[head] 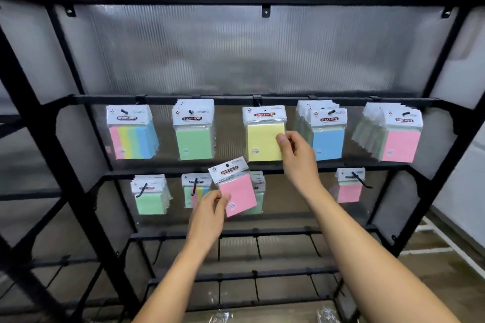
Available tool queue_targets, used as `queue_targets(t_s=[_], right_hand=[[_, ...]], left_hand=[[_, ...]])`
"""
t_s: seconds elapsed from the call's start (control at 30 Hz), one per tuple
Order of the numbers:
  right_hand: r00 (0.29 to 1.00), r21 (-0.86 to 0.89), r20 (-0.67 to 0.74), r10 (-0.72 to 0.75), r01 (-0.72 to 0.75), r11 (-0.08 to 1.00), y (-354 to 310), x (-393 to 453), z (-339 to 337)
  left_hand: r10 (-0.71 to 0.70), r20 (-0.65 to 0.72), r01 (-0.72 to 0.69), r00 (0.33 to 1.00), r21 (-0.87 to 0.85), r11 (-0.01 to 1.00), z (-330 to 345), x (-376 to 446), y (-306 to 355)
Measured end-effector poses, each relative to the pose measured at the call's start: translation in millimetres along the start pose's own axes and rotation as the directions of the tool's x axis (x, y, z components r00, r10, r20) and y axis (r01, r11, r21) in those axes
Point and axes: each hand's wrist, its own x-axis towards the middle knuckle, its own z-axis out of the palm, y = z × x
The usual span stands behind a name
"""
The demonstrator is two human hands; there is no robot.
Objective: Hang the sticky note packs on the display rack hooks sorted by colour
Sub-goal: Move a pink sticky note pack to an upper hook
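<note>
My right hand [295, 155] pinches the right edge of a yellow sticky note pack [263, 136] whose header sits at the middle hook of the upper rail [236, 99]. My left hand [210, 207] pinches the lower left corner of a pink pack [237, 187], held tilted in front of the lower row. On the upper rail hang a multicolour pack [131, 136], green packs [194, 134], blue packs [326, 136] and pink packs [396, 136].
The lower rail carries green packs [151, 195], a multicolour pack [195, 190], green packs [258, 191] behind the held pink one, and a pink pack [349, 187]. Bare hook rails [262, 233] lie below. Black rack posts [65, 165] stand at both sides.
</note>
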Motion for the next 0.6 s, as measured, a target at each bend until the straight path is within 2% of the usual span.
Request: queue_targets(t_s=[0.13,0.27,0.6], right_hand=[[0.997,-0.043,-0.003,0.073,-0.073,0.996,3.6,4.8,5.9],[0.991,-0.015,-0.015,0.135,-0.135,0.991,7.5,0.8,11.0],[0.99,-0.016,-0.039,0.134,-0.135,0.991,-0.1,4.3,15.8]], left_hand=[[0.008,0.034,-0.008,0.999,-0.009,1.0,-1.0,4.0,-9.8],[0.043,0.023,-0.042,0.999,-0.025,0.999,-5.2,7.0,-10.6],[0.068,0.079,-0.064,0.995,-0.042,0.997,-11.6,18.9,-20.3]])
